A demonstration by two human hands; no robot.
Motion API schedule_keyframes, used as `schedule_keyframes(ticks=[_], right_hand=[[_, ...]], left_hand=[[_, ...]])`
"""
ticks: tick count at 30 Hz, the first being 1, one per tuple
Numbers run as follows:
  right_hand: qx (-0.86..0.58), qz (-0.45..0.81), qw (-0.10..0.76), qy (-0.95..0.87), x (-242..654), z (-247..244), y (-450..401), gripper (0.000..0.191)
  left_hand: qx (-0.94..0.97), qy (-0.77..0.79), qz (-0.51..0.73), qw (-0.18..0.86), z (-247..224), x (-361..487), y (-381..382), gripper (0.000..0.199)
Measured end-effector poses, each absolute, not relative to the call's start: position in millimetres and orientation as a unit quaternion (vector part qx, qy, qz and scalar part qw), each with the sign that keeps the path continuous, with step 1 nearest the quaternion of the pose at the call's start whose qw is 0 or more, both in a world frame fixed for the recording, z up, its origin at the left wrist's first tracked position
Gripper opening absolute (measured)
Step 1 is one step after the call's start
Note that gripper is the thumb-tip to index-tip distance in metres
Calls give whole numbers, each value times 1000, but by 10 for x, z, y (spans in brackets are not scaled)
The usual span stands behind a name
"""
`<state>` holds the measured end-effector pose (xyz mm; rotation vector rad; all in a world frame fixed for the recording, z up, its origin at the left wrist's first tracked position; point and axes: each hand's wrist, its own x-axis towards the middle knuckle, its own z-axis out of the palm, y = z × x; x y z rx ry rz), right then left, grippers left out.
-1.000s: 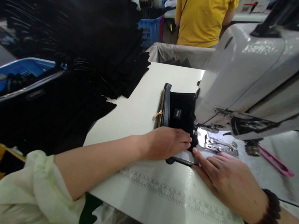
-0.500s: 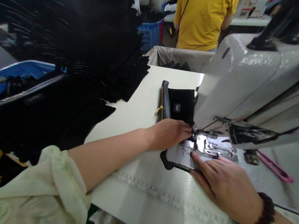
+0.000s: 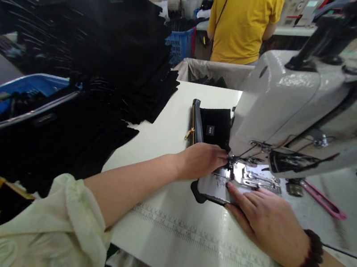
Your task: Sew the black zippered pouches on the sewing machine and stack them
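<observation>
A black fabric pouch point(image 3: 217, 125) lies beside the white sewing machine point(image 3: 280, 91), with a small label on it and a gold zipper point(image 3: 191, 131) along its left edge. My left hand point(image 3: 201, 160) grips the pouch's near edge at the presser foot point(image 3: 230, 162); its fingers are pressed together and partly hidden. My right hand point(image 3: 270, 218) lies flat with fingers stretched out. Its fingertips touch the metal plate point(image 3: 215, 187) in front of the needle. A dark strip shows under that plate's near edge.
Black fabric pieces point(image 3: 105, 40) are piled high at the left, some over a blue basket point(image 3: 42, 81). Pink thread snips point(image 3: 324, 199) lie right of the needle area. A ruler scale point(image 3: 183, 233) runs along the table front. Beyond the table stands a person in a yellow shirt point(image 3: 242, 21).
The camera view has shifted slightly. Both hands and the pouch stay nearly in place against the machine.
</observation>
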<state>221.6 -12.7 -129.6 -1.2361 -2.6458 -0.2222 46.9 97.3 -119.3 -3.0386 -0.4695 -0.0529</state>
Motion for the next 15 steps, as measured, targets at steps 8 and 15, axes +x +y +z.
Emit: schedule_keyframes(ticks=[8, 15], right_hand=[[-422, -70, 104, -898, 2217, -1301, -133, 36], [-428, -60, 103, -896, 2218, -1293, -130, 33]], left_hand=[[-989, -143, -12, 47, -1192, 497, 966, 25], [-964, -264, -13, -6, -973, 355, 1061, 31]])
